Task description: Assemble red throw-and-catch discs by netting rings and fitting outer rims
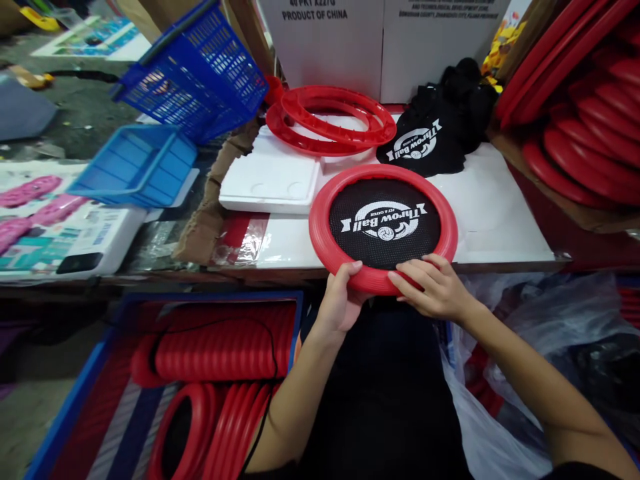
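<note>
A round throw-and-catch disc [385, 283] with a red ring and black mesh centre, printed "Throw Ball", rests at the table's front edge. My left hand [341, 300] grips its near rim, thumb on top and the other fingers hidden beneath. Over the near right rim lies my right hand [433, 287], its fingers curled onto the ring and the mesh edge. Just behind the disc are loose red rings [330, 143], overlapping on a white foam block [273, 173]. A pile of black printed mesh cloth [420, 137] sits behind to the right.
Red rings [590, 133] are stacked in a carton at right. A blue crate [113, 333] below left holds several red discs. Blue baskets [200, 73] and a light-blue bin [135, 167] stand left. Clear plastic bags [500, 400] hang below right; a large carton [325, 53] stands behind.
</note>
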`<move>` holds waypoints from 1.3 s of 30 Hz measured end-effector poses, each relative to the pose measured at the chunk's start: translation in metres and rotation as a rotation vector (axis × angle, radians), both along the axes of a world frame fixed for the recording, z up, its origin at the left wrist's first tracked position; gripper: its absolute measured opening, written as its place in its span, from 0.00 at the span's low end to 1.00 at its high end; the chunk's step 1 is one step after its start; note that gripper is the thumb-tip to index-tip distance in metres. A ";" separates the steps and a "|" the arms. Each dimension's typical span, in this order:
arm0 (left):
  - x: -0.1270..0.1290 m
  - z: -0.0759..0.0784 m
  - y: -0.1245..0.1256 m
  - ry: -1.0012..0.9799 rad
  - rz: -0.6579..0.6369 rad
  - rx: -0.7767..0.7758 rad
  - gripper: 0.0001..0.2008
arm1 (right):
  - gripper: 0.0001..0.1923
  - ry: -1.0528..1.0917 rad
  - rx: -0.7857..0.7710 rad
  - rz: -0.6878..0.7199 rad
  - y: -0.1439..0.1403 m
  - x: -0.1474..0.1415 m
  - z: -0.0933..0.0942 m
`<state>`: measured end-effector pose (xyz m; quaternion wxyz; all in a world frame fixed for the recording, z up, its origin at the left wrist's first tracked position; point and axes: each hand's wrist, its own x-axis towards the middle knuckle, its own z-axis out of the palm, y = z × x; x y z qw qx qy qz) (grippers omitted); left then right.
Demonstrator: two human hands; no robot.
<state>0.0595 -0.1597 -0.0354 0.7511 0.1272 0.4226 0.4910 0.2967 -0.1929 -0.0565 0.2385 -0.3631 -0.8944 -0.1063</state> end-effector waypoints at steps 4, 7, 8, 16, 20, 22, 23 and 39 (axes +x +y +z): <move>-0.003 0.034 0.010 -0.045 -0.049 -0.034 0.14 | 0.29 0.060 0.035 0.059 0.015 0.019 0.016; -0.003 0.072 0.028 -0.104 -0.107 -0.015 0.11 | 0.29 0.068 0.060 0.073 0.033 0.020 0.063; -0.003 0.085 0.034 -0.125 -0.132 0.000 0.11 | 0.29 0.054 0.065 0.073 0.039 0.019 0.082; -0.042 0.134 0.020 0.179 -0.507 0.352 0.21 | 0.30 0.053 0.118 0.138 0.062 0.030 0.181; -0.054 0.120 0.012 0.749 -0.039 1.065 0.16 | 0.30 0.022 0.088 0.138 0.055 0.028 0.184; -0.053 0.113 0.025 1.083 0.164 1.456 0.19 | 0.32 0.016 0.062 0.131 0.051 0.024 0.181; -0.052 0.111 0.034 1.221 0.201 1.606 0.22 | 0.33 0.017 0.051 0.132 0.049 0.022 0.179; -0.052 0.123 0.079 1.356 0.286 2.338 0.20 | 0.46 0.050 -0.015 0.241 0.032 0.034 0.177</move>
